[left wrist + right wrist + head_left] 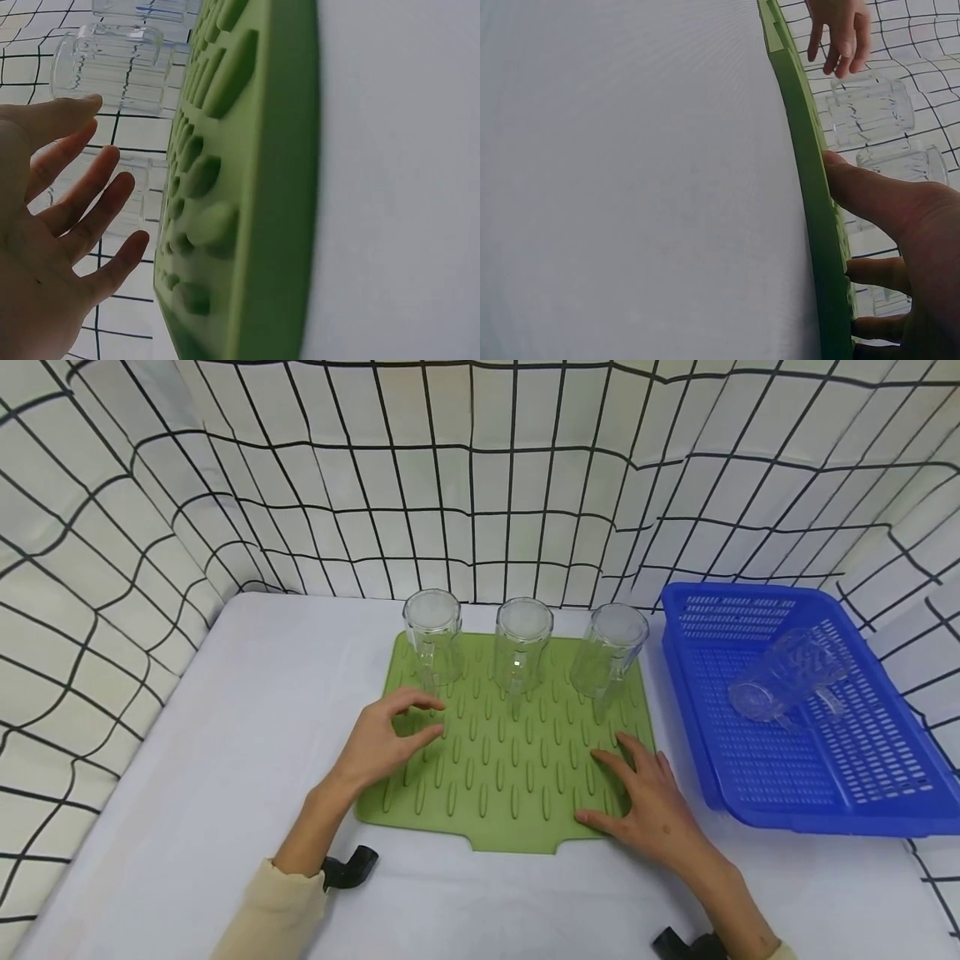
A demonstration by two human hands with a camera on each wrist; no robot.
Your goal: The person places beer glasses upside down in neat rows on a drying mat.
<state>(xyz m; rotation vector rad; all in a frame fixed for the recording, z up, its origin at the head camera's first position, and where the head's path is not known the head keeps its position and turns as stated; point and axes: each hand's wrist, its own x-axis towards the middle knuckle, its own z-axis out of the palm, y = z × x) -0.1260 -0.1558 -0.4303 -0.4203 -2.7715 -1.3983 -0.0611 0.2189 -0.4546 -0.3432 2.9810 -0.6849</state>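
Three clear glass mugs stand in a row along the back of a green ribbed mat (515,793): a left mug (433,639), a middle mug (522,647) and a right mug (609,652). They look upside down, their handles toward the front. Over the mat's left part is my left hand (382,739), fingers loosely bent and apart, holding nothing, just in front of the left mug. At the mat's right front, my right hand (648,802) has its fingers spread; in the right wrist view its thumb and fingertips rest on the mat.
A blue plastic basket (690,743) stands to the right of the mat, with another glass mug (787,677) lying on its side in it. White cloth covers the table (195,760). Black wire grid panels (495,477) rise at the back and both sides.
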